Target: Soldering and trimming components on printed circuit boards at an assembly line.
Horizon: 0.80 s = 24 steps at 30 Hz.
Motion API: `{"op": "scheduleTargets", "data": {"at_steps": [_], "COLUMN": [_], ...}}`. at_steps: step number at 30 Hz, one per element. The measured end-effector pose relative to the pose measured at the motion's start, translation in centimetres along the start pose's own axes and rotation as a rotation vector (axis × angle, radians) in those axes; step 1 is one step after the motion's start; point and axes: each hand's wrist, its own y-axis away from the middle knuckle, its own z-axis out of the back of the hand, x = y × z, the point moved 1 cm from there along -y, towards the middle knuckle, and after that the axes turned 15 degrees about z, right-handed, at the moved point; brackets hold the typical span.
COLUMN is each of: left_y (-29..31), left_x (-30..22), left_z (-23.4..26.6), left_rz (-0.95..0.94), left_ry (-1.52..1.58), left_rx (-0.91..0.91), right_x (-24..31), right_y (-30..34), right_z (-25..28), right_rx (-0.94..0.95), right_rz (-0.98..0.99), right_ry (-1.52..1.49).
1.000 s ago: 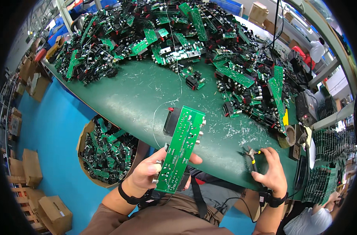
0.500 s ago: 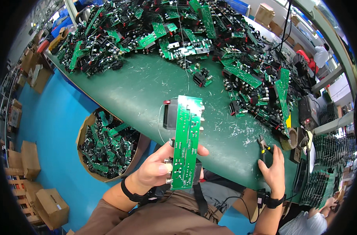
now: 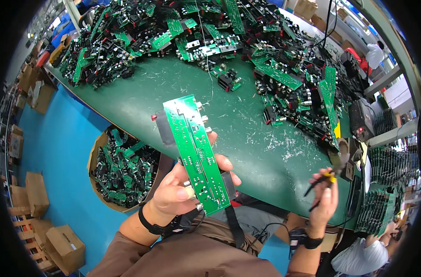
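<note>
In my left hand (image 3: 171, 193) is a long green circuit board (image 3: 196, 154), tilted with its soldered side facing up. My fingers wrap around its lower half from behind, and the thumb presses on its left edge. A black block-shaped part and metal connectors stick out past the board's edges. On the right, my right hand (image 3: 328, 203) grips a pair of pliers (image 3: 330, 177) with black and yellow handles. Their blurred jaws point up and away from me. The handles are spread apart across my fingers.
A large heap of circuit boards (image 3: 173, 27) covers the table's (image 3: 141, 92) far side and right. One small board piece (image 3: 228, 79) lies apart from it. A round-looking carton (image 3: 94, 173) full of boards stands lower left. Stacked boards (image 3: 379, 217) and a person's arm are at right.
My right hand has picked the pliers up off the table and turned them. The board in my left hand has tilted, its top leaning left. The view has shifted slightly.
</note>
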Motion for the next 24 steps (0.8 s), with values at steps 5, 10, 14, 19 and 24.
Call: {"op": "scheduleTargets", "data": {"at_steps": [5,10,14,19,24], "left_y": [-0.4,0.2,0.2,0.1,-0.2], "left_x": [-0.2,-0.2,0.2,0.4,0.5], "left_z": [-0.2,-0.4,-0.5,-0.7,-1.0], "left_rz": [-0.005,-0.033,-0.038,-0.027,0.017], "left_ry": [-0.062,-0.140,-0.140,-0.177,-0.208], "left_rx": [-0.044,-0.154,-0.199,-0.254,-0.337], "right_x": [-2.4,-0.7,1.2,2.2,4.2], "right_y": [1.0,0.4,0.3,0.3,-0.5], "right_z": [-2.0,-3.0,-3.7,-4.0,-6.4], "right_rx": [0.064,0.342,0.332,0.407,0.649], "right_rz": [-0.081,0.155,0.305,0.320,0.647], "right_ry": [0.155,0.405,0.388,0.531,0.565]}}
